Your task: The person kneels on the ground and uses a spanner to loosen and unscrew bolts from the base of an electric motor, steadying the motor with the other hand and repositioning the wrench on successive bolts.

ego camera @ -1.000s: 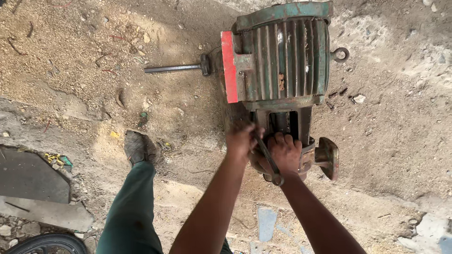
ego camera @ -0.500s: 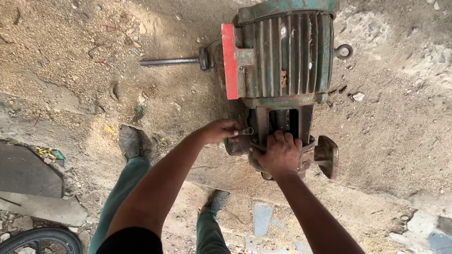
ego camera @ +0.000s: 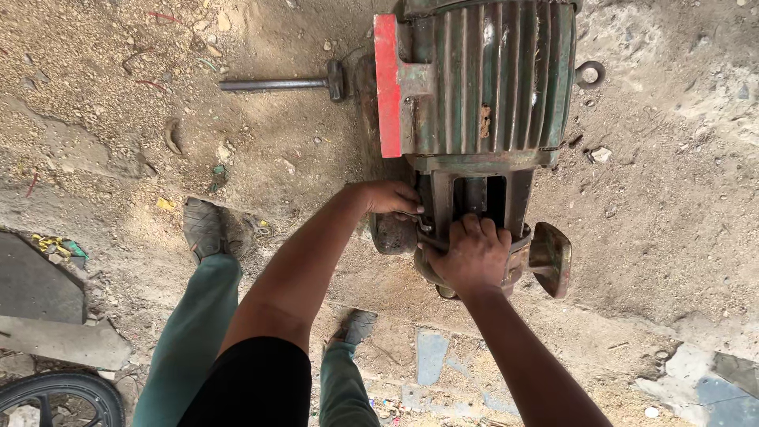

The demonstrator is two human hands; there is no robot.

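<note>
A green ribbed motor (ego camera: 482, 87) with a red edge lies on dirt ground (ego camera: 672, 205). The left hand (ego camera: 391, 198) grips its puller frame (ego camera: 474, 198) from the side; the right hand (ego camera: 468, 255) closes over the rusty hub below. A hammer (ego camera: 285, 81) lies near the motor

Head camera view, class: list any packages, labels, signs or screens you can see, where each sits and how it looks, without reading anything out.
Label: a small, rusty, rectangular tag on the ribbed green motor, above both hands.
Packages, signs, screens: none visible.
</note>
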